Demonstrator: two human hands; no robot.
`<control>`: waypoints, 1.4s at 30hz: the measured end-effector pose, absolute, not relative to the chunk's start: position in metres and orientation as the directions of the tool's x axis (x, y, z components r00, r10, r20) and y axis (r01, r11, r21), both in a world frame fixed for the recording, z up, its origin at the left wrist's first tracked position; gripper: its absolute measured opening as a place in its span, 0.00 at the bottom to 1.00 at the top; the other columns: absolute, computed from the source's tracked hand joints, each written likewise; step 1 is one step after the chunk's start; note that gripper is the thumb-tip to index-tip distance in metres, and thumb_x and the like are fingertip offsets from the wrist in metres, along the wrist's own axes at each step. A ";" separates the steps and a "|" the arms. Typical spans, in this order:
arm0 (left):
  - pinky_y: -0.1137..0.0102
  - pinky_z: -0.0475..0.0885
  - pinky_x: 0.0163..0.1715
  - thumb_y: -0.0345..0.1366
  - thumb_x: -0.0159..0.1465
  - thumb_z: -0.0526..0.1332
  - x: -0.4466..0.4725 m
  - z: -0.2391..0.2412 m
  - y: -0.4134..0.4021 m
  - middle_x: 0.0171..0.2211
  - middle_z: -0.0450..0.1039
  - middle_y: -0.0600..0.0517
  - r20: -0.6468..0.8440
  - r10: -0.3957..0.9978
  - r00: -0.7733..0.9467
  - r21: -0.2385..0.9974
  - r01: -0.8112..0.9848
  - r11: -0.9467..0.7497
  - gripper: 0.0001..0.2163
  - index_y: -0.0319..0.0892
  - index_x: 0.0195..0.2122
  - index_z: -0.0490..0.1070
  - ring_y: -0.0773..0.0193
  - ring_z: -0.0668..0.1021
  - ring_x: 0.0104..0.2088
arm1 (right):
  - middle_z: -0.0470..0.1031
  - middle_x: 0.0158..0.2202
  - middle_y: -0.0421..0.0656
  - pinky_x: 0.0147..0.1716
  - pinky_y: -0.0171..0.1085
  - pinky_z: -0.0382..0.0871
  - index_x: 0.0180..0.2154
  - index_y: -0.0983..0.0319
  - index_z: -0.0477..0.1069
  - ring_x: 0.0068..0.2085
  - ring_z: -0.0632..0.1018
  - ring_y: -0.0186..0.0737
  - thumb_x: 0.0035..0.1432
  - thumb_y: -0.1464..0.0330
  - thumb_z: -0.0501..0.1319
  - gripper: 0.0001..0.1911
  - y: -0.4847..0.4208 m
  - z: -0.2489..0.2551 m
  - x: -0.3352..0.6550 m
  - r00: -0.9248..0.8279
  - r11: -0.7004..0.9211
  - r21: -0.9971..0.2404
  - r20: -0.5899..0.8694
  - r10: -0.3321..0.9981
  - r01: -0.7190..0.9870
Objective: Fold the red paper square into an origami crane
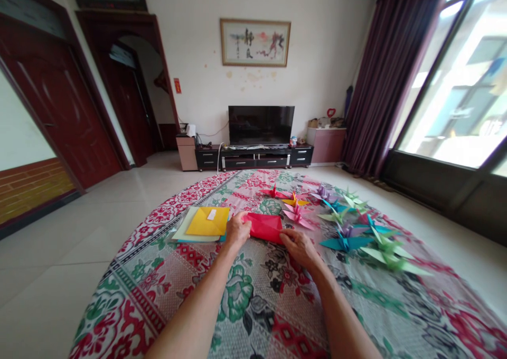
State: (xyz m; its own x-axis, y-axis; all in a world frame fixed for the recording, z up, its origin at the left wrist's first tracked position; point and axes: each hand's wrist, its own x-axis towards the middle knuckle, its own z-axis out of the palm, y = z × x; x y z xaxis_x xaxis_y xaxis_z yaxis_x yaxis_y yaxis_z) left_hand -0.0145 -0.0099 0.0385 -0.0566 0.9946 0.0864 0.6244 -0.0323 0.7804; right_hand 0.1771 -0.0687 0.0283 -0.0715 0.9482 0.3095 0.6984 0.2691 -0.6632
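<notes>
We hold a folded red paper (266,227) between our two hands, out in front of us over the cloth-covered desk (178,295). Its long axis runs crosswise from our left hand (238,229) to our right hand (298,247), with the right end dipping a little toward us. Our left hand grips the left end, thumb on top; our right hand pinches the near right corner between thumb and fingers. We cannot tell whether the paper touches the cloth. Just left of our left hand lies a yellow sheet (198,226), a white tag (212,215) on it, atop other sheets. Beyond the red paper sits a red crane (274,192); to the right of our right hand, a blue crane (345,242) spreads its wings crosswise, and a pale green crane (391,257) lies farther right.
</notes>
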 end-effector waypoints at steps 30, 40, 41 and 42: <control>0.69 0.67 0.42 0.30 0.59 0.52 -0.002 0.004 -0.011 0.36 0.71 0.46 0.439 0.887 0.143 0.336 0.889 -0.310 0.13 0.39 0.40 0.73 0.60 0.73 0.40 | 0.76 0.27 0.39 0.34 0.33 0.60 0.25 0.59 0.76 0.31 0.71 0.36 0.46 0.72 0.57 0.08 -0.062 0.020 0.171 -0.266 0.393 -0.435 0.324 0.908 0.810; 0.67 0.67 0.45 0.28 0.57 0.53 0.000 -0.004 0.020 0.39 0.70 0.45 0.502 0.825 0.259 0.328 0.826 -0.459 0.12 0.37 0.39 0.72 0.61 0.72 0.41 | 0.73 0.32 0.42 0.36 0.33 0.61 0.31 0.57 0.76 0.35 0.72 0.36 0.53 0.71 0.55 0.11 -0.062 0.007 0.145 -0.156 0.354 -0.433 0.429 0.890 0.829; 0.67 0.67 0.45 0.28 0.57 0.53 0.000 -0.004 0.023 0.39 0.70 0.45 0.505 0.820 0.270 0.328 0.819 -0.471 0.11 0.37 0.38 0.72 0.61 0.72 0.40 | 0.73 0.32 0.42 0.36 0.33 0.62 0.31 0.57 0.76 0.35 0.72 0.36 0.52 0.72 0.55 0.11 -0.062 0.007 0.145 -0.170 0.374 -0.454 0.430 0.887 0.809; 0.67 0.67 0.45 0.28 0.57 0.53 0.000 -0.005 0.025 0.38 0.70 0.45 0.506 0.815 0.280 0.326 0.813 -0.482 0.11 0.38 0.37 0.72 0.61 0.72 0.40 | 0.74 0.32 0.42 0.37 0.33 0.63 0.30 0.58 0.76 0.36 0.73 0.36 0.52 0.73 0.54 0.12 -0.062 0.007 0.147 -0.183 0.395 -0.477 0.431 0.884 0.785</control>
State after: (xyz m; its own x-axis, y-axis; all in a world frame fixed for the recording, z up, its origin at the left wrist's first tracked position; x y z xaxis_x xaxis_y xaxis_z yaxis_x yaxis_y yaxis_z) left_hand -0.0001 0.0250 -0.0053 0.2803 0.8155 0.5064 0.8131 -0.4821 0.3263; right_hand 0.1465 -0.0618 0.0070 -0.1831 0.8837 0.4308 0.7850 0.3952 -0.4770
